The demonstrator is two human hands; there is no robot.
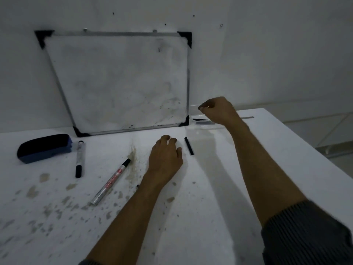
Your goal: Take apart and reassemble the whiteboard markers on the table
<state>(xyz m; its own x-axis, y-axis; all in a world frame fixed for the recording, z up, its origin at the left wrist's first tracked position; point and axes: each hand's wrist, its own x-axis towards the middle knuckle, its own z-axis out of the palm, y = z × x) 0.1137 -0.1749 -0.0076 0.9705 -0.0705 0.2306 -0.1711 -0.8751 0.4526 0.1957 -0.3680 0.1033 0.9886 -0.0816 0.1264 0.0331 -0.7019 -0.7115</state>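
Near the back edge of the desk (210,188), right of centre, both hands are working. Left hand (165,159) lies palm down on the desk, fingers curled loosely, nothing visibly in it; can't tell if a small part sits under the palm. Right hand (217,110) is raised just above the back edge, fingers pinched closed near the thumb; whether it holds a small piece is too blurred to tell.

Task parts: a short black piece (189,146), likely a cap or ink core, lies just right of the left hand. One marker (110,181) with a silver barrel lies diagonally left of the left forearm. A second marker (79,158) lies further left, just beside the eraser (44,148) near the left edge. Thin dark and grey strips (205,121) lie under the right hand, identity unclear.

Risks, my read:
- Loose round parts could roll off the right edge if either forearm sweeps them.
- Small pieces are spread apart, so mixing parts between markers on reassembly is likely.
- Dim light plus the stained surface could hide dark bits.

Whiteboard (122,81) leans against the wall at the back edge; a bump from the right hand could tip it.
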